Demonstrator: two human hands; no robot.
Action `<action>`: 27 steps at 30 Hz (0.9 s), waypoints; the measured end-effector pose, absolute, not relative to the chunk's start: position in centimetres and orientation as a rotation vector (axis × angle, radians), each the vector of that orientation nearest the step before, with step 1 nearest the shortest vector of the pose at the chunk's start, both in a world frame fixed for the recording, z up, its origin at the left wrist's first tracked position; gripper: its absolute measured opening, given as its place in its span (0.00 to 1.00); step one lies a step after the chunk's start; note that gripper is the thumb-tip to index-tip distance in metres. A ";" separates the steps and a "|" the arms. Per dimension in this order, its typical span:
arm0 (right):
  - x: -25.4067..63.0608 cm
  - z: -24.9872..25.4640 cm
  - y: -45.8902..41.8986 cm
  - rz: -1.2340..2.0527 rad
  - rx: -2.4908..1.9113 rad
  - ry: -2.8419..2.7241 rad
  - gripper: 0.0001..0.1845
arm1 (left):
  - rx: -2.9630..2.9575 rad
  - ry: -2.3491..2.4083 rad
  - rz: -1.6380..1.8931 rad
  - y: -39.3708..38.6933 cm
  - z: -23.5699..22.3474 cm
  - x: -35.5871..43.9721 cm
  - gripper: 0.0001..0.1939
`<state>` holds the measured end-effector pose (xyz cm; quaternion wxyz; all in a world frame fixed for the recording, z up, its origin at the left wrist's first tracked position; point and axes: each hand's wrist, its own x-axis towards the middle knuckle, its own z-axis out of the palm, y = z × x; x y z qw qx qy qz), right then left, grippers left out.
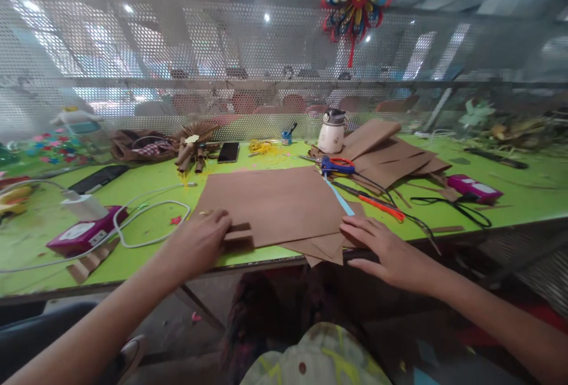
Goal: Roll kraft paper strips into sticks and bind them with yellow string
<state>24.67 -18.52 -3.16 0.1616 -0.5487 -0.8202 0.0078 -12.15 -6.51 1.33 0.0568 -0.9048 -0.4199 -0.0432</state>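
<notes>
A large brown paper sheet (270,204) lies flat before me at the front of the green table. My left hand (202,240) rests at its lower left corner, fingers closed around the end of a small folded strip of brown paper (239,233). At the lower right corner lies my right hand (377,246), empty, its thumb apart from its outstretched fingers, touching the paper's edge. Smaller brown paper pieces (326,247) stick out under the sheet there. Just above that hand is a light blue strip (341,198), close to a blue glue gun (327,165).
Orange-handled scissors (344,164) and an orange-handled tool (381,208) lie right of the sheet. A bottle (332,130) stands beside stacked brown paper (390,157). Cables run from purple power blocks (86,231) on both sides. A phone (228,152) lies behind.
</notes>
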 end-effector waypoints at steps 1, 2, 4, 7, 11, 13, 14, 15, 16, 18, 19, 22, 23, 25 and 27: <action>24.6 -3.2 -18.4 0.015 -1.565 -2.333 0.31 | -2.781 -1.221 -0.148 -7.0 1.4 -11.1 0.09; 24.6 -3.3 -18.2 0.009 -1.561 -2.325 0.30 | -2.823 -1.180 -0.151 -7.5 1.5 -10.2 0.10; 24.9 -3.4 -17.9 0.003 -1.564 -2.318 0.29 | -2.910 -1.122 -0.101 -8.2 1.8 -8.9 0.12; 25.5 -3.4 -17.6 0.012 -1.567 -2.338 0.28 | -2.961 -1.091 -0.047 -8.3 2.2 -8.1 0.14; 25.7 -3.1 -17.0 0.045 -1.526 -2.354 0.29 | -2.932 -1.056 0.001 -7.7 2.1 -8.2 0.13; 25.5 -3.1 -16.6 0.088 -1.496 -2.355 0.31 | -2.897 -1.080 0.009 -7.4 1.9 -8.4 0.13; 25.5 -3.0 -16.3 0.111 -1.482 -2.347 0.31 | -2.883 -1.101 0.005 -7.4 1.7 -8.5 0.13; 25.4 -3.0 -16.1 0.133 -1.469 -2.335 0.31 | -2.872 -1.124 -0.004 -7.4 1.6 -8.6 0.13; 25.4 -3.0 -16.0 0.151 -1.459 -2.321 0.31 | -2.865 -1.143 -0.020 -7.4 1.4 -8.7 0.13; 25.6 -2.7 -15.8 0.168 -1.452 -2.298 0.29 | -2.866 -1.153 -0.057 -7.6 1.1 -8.8 0.12; 25.8 -2.5 -15.7 0.164 -1.455 -2.294 0.27 | -2.872 -1.142 -0.078 -7.7 1.0 -8.9 0.12; 25.9 -1.3 -14.9 0.070 -1.465 -2.279 0.22 | -2.898 -1.085 -0.131 -8.0 0.9 -8.9 0.14; 25.7 -0.7 -14.4 0.028 -1.455 -2.279 0.21 | -2.904 -1.071 -0.144 -8.1 1.0 -8.9 0.15; 24.6 0.3 -13.0 -0.021 -1.398 -2.321 0.21 | -2.919 -1.058 -0.158 -8.2 1.4 -8.9 0.18; 23.1 1.0 -11.4 -0.017 -1.304 -2.423 0.21 | -2.958 -1.077 -0.157 -8.3 2.0 -9.2 0.20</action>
